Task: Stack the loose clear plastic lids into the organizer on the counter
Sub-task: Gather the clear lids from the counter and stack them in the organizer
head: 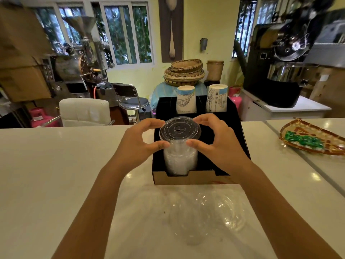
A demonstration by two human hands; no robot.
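Note:
A tall stack of clear plastic lids (180,157) stands in the front compartment of the black organizer (240,139) on the white counter. My left hand (141,141) and my right hand (214,139) both grip the top of the stack from either side, thumbs near me and fingers curled behind the topmost lid (180,130). Loose clear lids (222,212) lie on the counter in front of the organizer, between my forearms, faint against a clear plastic sheet.
Two stacks of paper cups (185,100) (217,99) stand upside down in the organizer's back compartments. A woven tray with green packets (313,140) lies on the counter at the right. A white chair (85,111) and a stool stand beyond the counter's far edge.

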